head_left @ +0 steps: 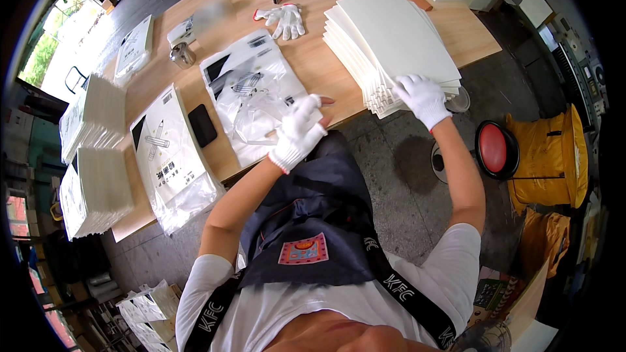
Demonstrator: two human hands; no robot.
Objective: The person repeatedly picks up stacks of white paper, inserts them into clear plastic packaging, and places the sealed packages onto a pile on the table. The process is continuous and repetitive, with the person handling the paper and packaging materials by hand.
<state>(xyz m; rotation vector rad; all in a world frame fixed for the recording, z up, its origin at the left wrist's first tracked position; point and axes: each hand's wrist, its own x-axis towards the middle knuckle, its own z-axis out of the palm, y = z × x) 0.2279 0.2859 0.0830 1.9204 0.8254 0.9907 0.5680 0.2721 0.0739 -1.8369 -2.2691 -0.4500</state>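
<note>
Cream paper sheets (391, 42) stacked at table edge, within reach | right hand (422, 96) fingers curled, lifting stack's near corner | left hand (301, 129) half-open, empty, over clear plastic bags (254, 91)

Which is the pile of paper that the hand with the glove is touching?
Look at the long wooden table, then at its end nearest the red stool. There a fanned stack of cream sheets lies flat, with the gloved right hand on its near corner. Unlike the bagged white stacks at the other end, it is bare, unwrapped paper.

Bright daylight from the window (49, 45) at left, strong fisheye bending, dark vignetted corners.
</note>
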